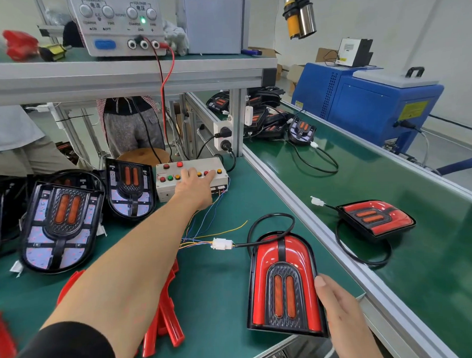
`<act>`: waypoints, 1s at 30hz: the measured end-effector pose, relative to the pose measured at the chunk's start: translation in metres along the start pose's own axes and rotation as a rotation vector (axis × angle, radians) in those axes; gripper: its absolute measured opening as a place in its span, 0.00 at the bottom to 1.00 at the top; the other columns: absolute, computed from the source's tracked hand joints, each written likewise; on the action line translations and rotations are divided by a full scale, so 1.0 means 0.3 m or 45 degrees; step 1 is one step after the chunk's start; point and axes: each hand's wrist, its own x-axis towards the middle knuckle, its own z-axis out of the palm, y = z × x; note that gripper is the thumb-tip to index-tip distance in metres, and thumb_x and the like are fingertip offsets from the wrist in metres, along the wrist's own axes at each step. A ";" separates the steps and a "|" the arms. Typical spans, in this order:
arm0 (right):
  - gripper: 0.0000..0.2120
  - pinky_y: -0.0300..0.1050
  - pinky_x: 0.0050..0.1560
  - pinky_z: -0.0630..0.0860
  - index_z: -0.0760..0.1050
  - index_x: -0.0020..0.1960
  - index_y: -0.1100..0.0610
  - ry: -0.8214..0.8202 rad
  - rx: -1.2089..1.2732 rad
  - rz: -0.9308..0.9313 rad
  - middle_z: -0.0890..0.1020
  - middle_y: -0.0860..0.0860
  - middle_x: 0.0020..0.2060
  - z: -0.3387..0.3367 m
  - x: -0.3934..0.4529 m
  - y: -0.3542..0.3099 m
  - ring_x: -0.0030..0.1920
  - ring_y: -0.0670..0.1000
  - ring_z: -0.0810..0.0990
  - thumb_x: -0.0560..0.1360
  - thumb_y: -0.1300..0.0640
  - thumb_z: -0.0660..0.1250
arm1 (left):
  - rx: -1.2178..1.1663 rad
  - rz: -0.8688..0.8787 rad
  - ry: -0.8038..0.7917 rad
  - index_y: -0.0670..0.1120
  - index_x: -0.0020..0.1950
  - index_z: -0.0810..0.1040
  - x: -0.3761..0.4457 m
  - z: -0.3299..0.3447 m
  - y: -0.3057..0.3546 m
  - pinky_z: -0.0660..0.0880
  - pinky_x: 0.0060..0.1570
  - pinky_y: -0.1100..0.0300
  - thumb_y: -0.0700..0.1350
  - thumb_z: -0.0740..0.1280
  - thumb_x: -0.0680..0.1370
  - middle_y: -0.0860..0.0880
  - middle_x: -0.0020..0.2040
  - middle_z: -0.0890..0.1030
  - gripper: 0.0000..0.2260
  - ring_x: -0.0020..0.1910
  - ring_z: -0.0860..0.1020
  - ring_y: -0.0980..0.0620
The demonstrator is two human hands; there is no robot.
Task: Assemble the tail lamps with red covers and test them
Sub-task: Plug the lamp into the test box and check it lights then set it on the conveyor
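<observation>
Left hand: the left hand (193, 187) is reaching forward over the green table (220, 292) and is lying on top of the button box (191, 180), with the fingers stretched out over the coloured buttons; it is gripping nothing.
Right hand: the right hand (338, 303) is holding the right edge of the covered lamp (284, 287), the thumb lying against its side and the other fingers hidden under it.
Covered lamp: it is lying flat on the table near the front edge, red cover up, and its black cable is looping to the white plug (222, 244), which is joined to the thin coloured wires coming from the box.
Second covered lamp: the finished lamp (375, 218) is lying on the conveyor belt (432, 252), to the right.
Lamps without cover: the open lamps (60, 225) are standing in a row at the left.
Loose covers: the red covers (165, 320) are lying under the left forearm.
Power supply: the grey power unit (119, 22) is sitting on the shelf above, its green light shining.
</observation>
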 end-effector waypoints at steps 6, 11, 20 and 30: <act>0.23 0.42 0.46 0.81 0.80 0.59 0.50 0.037 0.048 -0.019 0.88 0.51 0.44 0.001 0.001 -0.001 0.45 0.50 0.87 0.75 0.39 0.56 | 0.005 -0.010 0.031 0.60 0.81 0.50 -0.002 0.003 0.001 0.70 0.63 0.45 0.39 0.61 0.77 0.38 0.73 0.58 0.37 0.74 0.55 0.35; 0.23 0.49 0.52 0.81 0.81 0.60 0.47 0.058 0.059 -0.015 0.88 0.50 0.46 0.001 0.006 0.005 0.48 0.49 0.88 0.75 0.38 0.57 | -0.022 -0.021 0.021 0.60 0.81 0.52 -0.006 -0.003 0.007 0.70 0.63 0.44 0.38 0.60 0.77 0.38 0.73 0.59 0.36 0.74 0.55 0.35; 0.20 0.39 0.45 0.82 0.82 0.55 0.45 0.025 0.008 -0.001 0.88 0.49 0.46 0.001 -0.006 -0.012 0.47 0.47 0.87 0.76 0.37 0.56 | 0.023 0.057 -0.034 0.57 0.82 0.46 -0.045 -0.021 -0.004 0.68 0.65 0.44 0.42 0.62 0.78 0.38 0.73 0.59 0.37 0.72 0.57 0.36; 0.19 0.47 0.49 0.79 0.85 0.46 0.43 0.057 -0.018 0.033 0.88 0.52 0.41 0.015 0.007 -0.059 0.43 0.50 0.87 0.81 0.39 0.56 | -0.682 0.578 0.116 0.48 0.53 0.82 -0.389 -0.090 -0.035 0.76 0.50 0.57 0.49 0.67 0.80 0.53 0.45 0.83 0.07 0.46 0.81 0.52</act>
